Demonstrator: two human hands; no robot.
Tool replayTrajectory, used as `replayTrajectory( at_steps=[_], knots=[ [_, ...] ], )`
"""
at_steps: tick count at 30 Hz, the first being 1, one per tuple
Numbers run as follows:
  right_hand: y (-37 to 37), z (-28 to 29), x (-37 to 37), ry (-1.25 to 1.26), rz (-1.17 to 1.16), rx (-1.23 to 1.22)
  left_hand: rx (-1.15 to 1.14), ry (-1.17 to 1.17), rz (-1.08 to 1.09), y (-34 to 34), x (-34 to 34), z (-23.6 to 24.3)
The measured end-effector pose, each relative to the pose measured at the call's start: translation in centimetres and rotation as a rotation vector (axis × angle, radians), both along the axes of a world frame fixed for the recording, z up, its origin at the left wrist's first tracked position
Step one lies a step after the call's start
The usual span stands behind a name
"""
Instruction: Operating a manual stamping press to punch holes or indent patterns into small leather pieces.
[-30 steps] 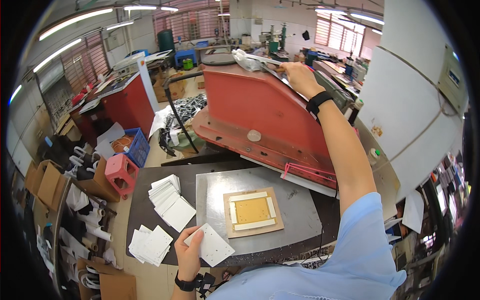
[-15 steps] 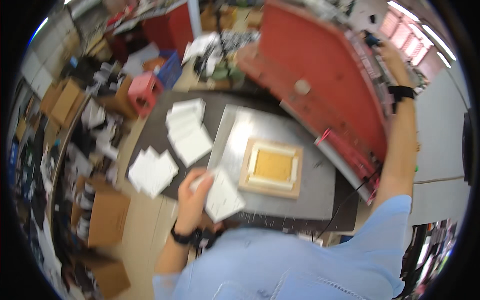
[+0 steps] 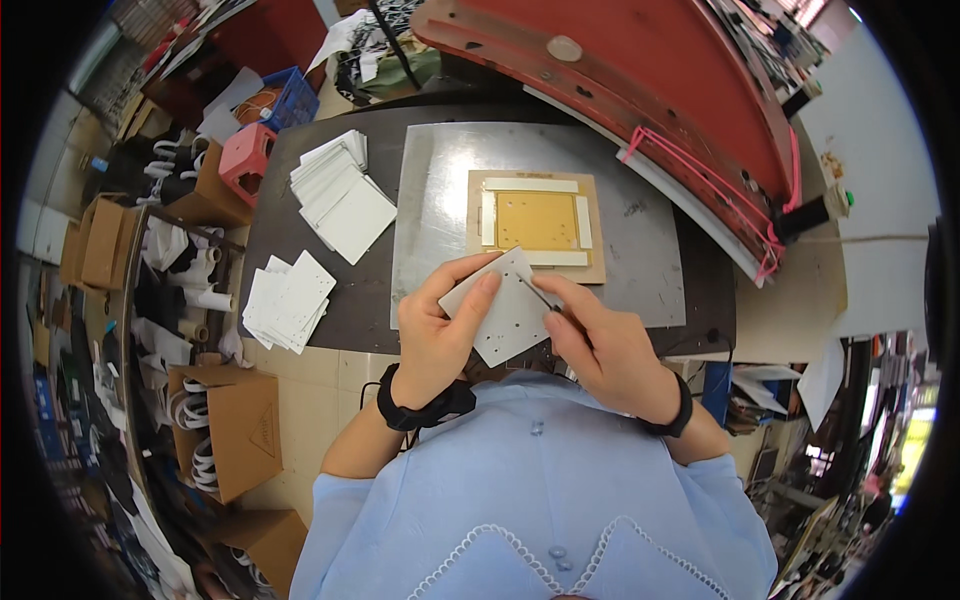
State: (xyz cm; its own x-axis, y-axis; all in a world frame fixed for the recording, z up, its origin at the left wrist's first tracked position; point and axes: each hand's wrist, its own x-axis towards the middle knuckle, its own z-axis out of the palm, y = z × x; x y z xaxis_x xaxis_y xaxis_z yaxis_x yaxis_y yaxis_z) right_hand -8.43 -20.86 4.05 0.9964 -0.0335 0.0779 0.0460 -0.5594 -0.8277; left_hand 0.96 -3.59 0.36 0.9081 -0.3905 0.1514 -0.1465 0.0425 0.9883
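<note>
My left hand (image 3: 443, 320) grips a white card (image 3: 505, 318) dotted with small dark holes, thumb on its face and fingers behind. The card is tilted in front of my body, over the table's near edge. A thin dark metal tool (image 3: 541, 294), slender like a pick or tweezers, is pinched in my right hand (image 3: 610, 350). Its tip meets the card near the upper right edge. Just beyond my hands, a yellow die plate (image 3: 543, 222) framed by white foam strips (image 3: 530, 185) lies on a tan board (image 3: 597, 235). Under that board is a grey metal plate (image 3: 430, 190).
Two piles of white cards, a far stack (image 3: 350, 215) and a nearer stack (image 3: 290, 300), lie on the dark table (image 3: 270, 215) at left. A large red machine arm (image 3: 620, 60) stands at the far right. Cardboard boxes (image 3: 240, 430) sit on the floor at left.
My right hand has come down from the red machine to the card and now holds a thin metal tool. Still in my left hand, the card has turned and been brought in front of me.
</note>
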Motion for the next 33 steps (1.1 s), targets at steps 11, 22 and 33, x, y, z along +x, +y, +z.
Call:
replayTrajectory(
  at_steps=[11,22,33],
  knots=[
    [2.3,-2.7,-1.7,-0.304,-0.066,-0.175,0.017,-0.088,-0.01,1.5,-2.0,-0.5],
    [2.8,-1.3,-2.6,-0.254,-0.05,-0.095,0.17,-0.441,-0.006,2.6,-2.9,0.1],
    [-0.1,0.3,-4.2,0.048,0.065,0.018,0.204,-0.585,0.099,3.6,-2.6,-1.0]
  ],
)
